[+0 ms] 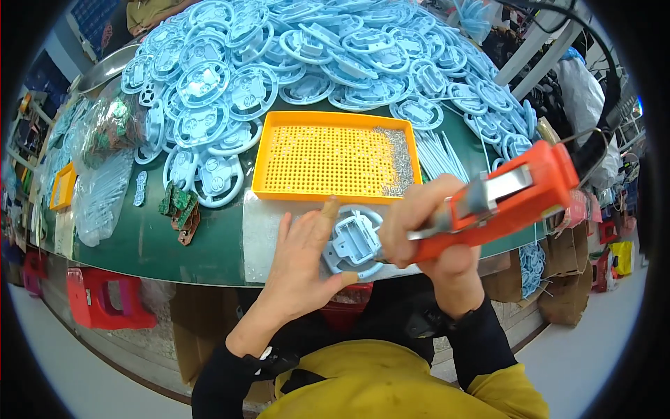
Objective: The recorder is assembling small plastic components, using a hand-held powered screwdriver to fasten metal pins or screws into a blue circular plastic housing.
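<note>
A round light-blue plastic housing [356,241] with a ring-shaped rim and a rectangular recess lies at the table's near edge. My left hand [300,255] grips its left side, forefinger by the upper rim and thumb by the lower rim. My right hand [443,244] is closed around a red-orange power screwdriver [513,199], held slanting over the housing's right side. Its tip is by the lower right of the housing, partly hidden by my fingers. Just beyond the housing stands a yellow perforated tray [321,153], with small silver screws [396,160] heaped at its right end.
Many similar blue housings [307,49] are piled across the back of the green table [230,241]. Green circuit boards [183,209] and a clear bag [105,188] sit to the left. Blue sticks [440,155] lie right of the tray. A red stool [108,297] stands below the table.
</note>
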A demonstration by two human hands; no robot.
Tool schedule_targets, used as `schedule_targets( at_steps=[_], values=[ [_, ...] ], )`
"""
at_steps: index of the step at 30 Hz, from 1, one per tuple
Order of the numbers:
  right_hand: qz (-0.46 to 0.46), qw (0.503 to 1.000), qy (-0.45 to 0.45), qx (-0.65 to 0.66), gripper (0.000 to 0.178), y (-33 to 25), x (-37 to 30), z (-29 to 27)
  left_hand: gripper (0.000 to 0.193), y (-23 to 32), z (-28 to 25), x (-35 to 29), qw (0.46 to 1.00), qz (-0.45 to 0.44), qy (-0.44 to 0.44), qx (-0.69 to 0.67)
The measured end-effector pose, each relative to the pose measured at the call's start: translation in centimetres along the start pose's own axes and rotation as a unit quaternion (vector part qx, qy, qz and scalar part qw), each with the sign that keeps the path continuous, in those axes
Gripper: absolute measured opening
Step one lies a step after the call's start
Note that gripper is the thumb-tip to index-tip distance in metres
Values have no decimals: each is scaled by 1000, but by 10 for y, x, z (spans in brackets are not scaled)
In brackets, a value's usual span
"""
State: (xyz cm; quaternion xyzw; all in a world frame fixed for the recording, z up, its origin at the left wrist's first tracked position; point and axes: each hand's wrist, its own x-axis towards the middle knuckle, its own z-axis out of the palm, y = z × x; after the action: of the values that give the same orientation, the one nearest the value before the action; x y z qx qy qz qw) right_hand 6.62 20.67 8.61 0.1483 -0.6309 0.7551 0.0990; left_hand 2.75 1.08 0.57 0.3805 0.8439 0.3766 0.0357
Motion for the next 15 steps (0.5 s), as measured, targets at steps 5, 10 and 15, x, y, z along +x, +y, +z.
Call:
schedule_targets(
  at_steps=[5,10,15],
  values=[
    [-143,983,75,86,65,-1,-2,-33,119,10,6,1,997,7,67,-25],
    [-124,987,99,9,69,-4,-1,-33,118,12,20,7,995,-2,103,-14],
    [-141,983,121,-2,70,-12,-1,-31,124,-4,12,-11,985,100,132,-44]
  ],
)
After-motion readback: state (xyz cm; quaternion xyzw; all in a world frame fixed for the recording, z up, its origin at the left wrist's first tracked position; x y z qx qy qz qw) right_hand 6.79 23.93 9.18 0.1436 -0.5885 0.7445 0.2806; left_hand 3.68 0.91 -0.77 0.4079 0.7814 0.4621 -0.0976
